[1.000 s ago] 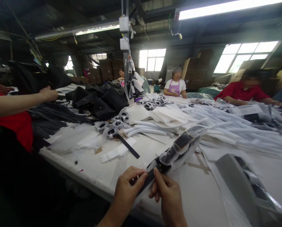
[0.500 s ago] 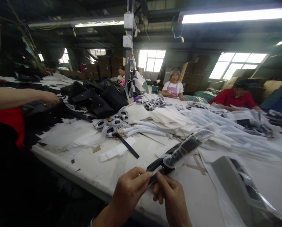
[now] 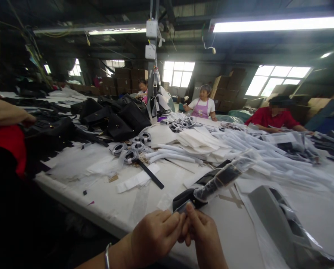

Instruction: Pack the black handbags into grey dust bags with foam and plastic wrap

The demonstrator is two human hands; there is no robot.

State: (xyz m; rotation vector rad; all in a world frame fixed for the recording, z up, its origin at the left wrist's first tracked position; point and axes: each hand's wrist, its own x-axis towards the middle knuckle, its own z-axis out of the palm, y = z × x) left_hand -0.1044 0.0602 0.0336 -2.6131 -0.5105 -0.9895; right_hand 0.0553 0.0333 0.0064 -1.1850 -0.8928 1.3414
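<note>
Close together at the table's front edge, my left hand (image 3: 157, 229) and my right hand (image 3: 203, 229) both pinch a short dark strap end (image 3: 185, 207). It has a greyish sheen, perhaps a film or tape, and my fingers cover much of it. My right thumb presses on its top. Just beyond my fingertips lies a black leather bag (image 3: 183, 197) with a small gold stud. A piece wrapped in clear plastic (image 3: 220, 181) rests across the bag. Whether the strap is joined to the bag I cannot tell.
To the right stands a grey tape dispenser (image 3: 279, 224). White padded tubes (image 3: 248, 144), paper sheets (image 3: 200, 140) and coiled straps (image 3: 132, 155) cover the table's middle. Black bags (image 3: 119, 117) are heaped left, near a co-worker's arm (image 3: 7, 112). Other people sit across the table.
My left hand has turned and closed in against my right hand, and the white strip between my fingers no longer shows. The co-worker's arm at left has drawn back leftward.
</note>
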